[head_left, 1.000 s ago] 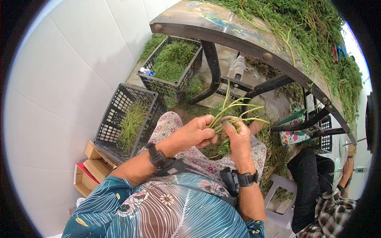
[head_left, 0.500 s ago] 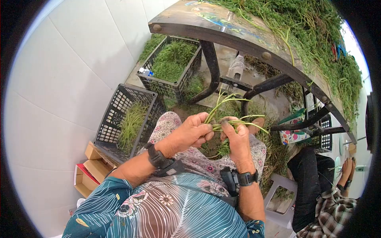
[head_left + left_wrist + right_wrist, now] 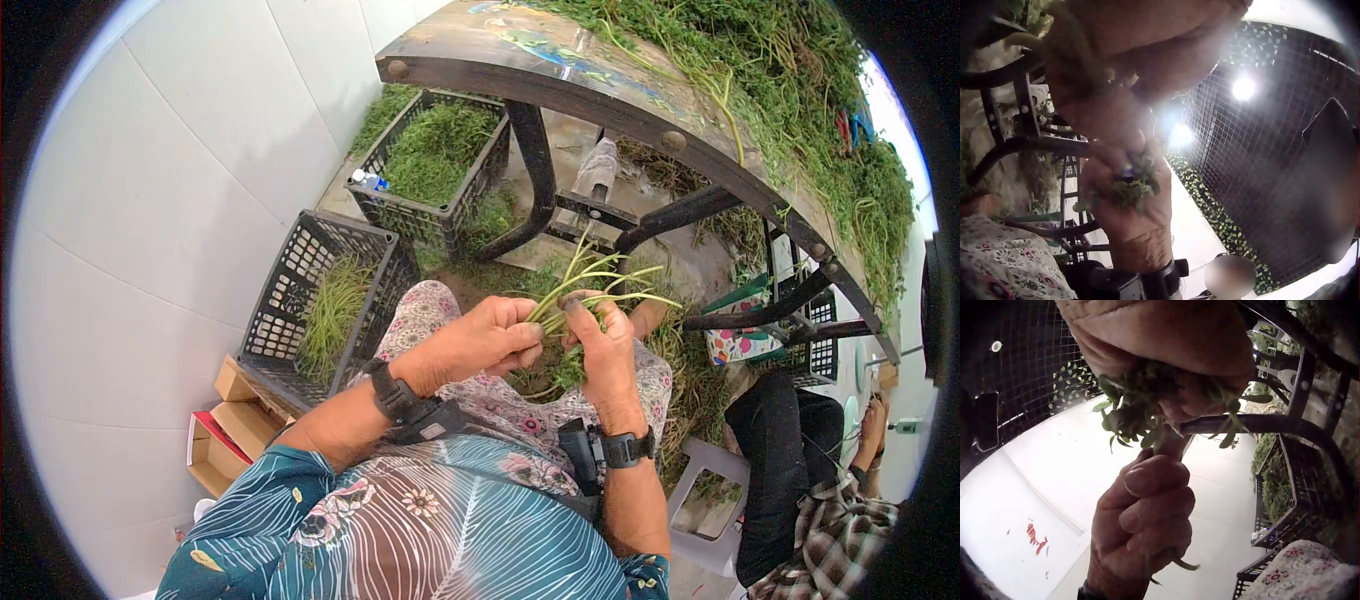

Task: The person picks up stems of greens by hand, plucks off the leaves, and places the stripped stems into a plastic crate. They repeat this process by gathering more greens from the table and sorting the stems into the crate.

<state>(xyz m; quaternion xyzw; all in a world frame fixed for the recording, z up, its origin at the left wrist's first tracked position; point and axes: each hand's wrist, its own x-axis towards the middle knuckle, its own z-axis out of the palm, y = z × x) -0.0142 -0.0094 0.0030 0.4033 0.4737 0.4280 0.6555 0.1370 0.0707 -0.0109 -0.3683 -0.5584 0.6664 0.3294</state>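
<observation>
Over the lap, a small bunch of thin green stems [image 3: 590, 280] fans out between the two hands. My left hand [image 3: 492, 338] pinches the stems' left side, fingers curled in. The right wrist view shows that left hand [image 3: 1150, 512] as a fist, with cut-looking stem ends [image 3: 1185, 565] poking out below it. My right hand [image 3: 605, 360] grips the bunch close beside it, thumb on top. Leafy tops [image 3: 570, 368] hang under the right palm; the left wrist view shows the leaves [image 3: 1135, 187] against the right hand [image 3: 1125, 219].
A black crate [image 3: 268, 355] with pale stems stands at the left; another crate [image 3: 455, 212] behind it holds leafy greens. A table [image 3: 620, 115] heaped with greens [image 3: 760, 80] rises ahead on black legs. Another person [image 3: 790, 470] sits at the right beside a pale stool [image 3: 690, 540].
The stems dipped and swung left half a second ago, and now fan up and to the right again. Both hands shifted slightly and keep hold of the bunch.
</observation>
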